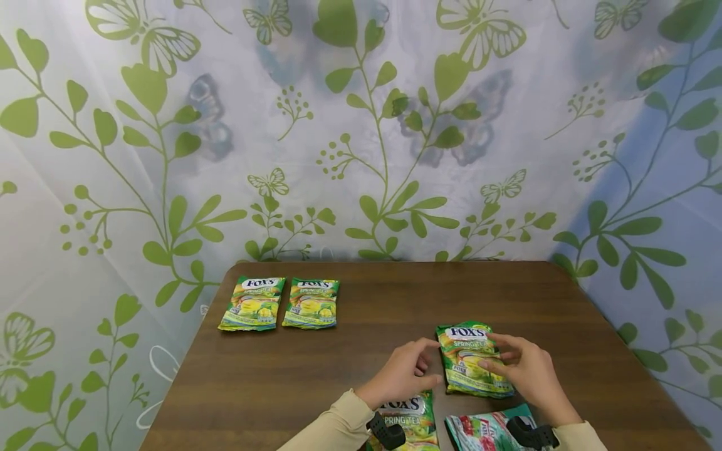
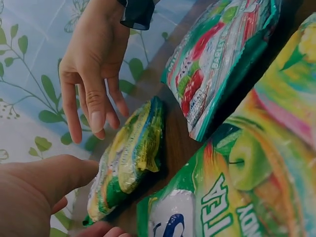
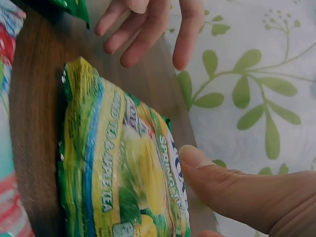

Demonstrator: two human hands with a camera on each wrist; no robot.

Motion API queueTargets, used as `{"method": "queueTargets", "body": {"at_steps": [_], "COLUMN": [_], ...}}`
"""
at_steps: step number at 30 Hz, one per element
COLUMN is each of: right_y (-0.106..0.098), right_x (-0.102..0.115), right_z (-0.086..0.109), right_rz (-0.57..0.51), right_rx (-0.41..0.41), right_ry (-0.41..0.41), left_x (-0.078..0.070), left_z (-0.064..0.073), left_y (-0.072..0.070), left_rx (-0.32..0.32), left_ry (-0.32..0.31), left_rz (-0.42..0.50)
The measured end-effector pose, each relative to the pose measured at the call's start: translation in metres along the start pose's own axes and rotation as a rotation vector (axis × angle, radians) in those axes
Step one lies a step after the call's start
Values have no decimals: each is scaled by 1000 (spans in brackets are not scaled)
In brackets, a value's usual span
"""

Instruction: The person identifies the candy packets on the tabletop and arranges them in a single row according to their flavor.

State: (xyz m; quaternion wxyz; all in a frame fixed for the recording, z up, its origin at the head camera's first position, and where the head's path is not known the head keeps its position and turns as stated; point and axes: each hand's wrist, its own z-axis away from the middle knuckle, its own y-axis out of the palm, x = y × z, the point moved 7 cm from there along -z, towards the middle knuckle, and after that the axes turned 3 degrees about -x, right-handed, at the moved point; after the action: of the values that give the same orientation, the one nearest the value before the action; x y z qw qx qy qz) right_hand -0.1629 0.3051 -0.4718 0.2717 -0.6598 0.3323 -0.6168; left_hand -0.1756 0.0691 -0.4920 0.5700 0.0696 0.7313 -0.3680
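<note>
A green-and-yellow Fox's Spring Tea candy bag [image 1: 469, 360] lies face up on the brown table between both hands. Left of it is my left hand [image 1: 402, 374], fingers loosely bent and a gap between them and the bag. My right hand [image 1: 529, 371] hovers at the bag's right side, its thumb over the front; whether it touches is unclear. The right wrist view shows the right thumb [image 3: 217, 180] close to the bag's printed top edge. In the left wrist view, the right hand's relaxed fingers [image 2: 94, 101] hang above the bag.
Two matching Fox's bags, one at far left [image 1: 254, 305] and another beside it [image 1: 311, 305], lie near the table's back edge. Close to me are another Spring Tea bag [image 1: 407, 421], partly under the left wrist, and a teal-and-red candy bag [image 1: 479, 432]. A leaf-patterned curtain [image 1: 361, 125] hangs behind.
</note>
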Motion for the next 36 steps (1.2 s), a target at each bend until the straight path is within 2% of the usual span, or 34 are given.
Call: {"method": "queueTargets", "body": {"at_steps": [4, 10, 24, 33, 36], "right_y": [1, 3, 10, 14, 16], "right_x": [-5, -13, -25, -23, -23], "right_z": [-5, -9, -17, -17, -17], "right_rz": [-16, -30, -42, -82, -97], "right_rx": [41, 67, 100, 137, 143], "right_ry": [14, 55, 92, 126, 126], "left_x": [6, 10, 7, 11, 11], "left_z": [-6, -12, -26, -35, -36], "left_y": [2, 3, 9, 19, 20], "left_rx": [-19, -44, -91, -52, -42], "left_ry": [-56, -97, -123, -127, -142], "left_rz": [-14, 8, -22, -64, -54]}}
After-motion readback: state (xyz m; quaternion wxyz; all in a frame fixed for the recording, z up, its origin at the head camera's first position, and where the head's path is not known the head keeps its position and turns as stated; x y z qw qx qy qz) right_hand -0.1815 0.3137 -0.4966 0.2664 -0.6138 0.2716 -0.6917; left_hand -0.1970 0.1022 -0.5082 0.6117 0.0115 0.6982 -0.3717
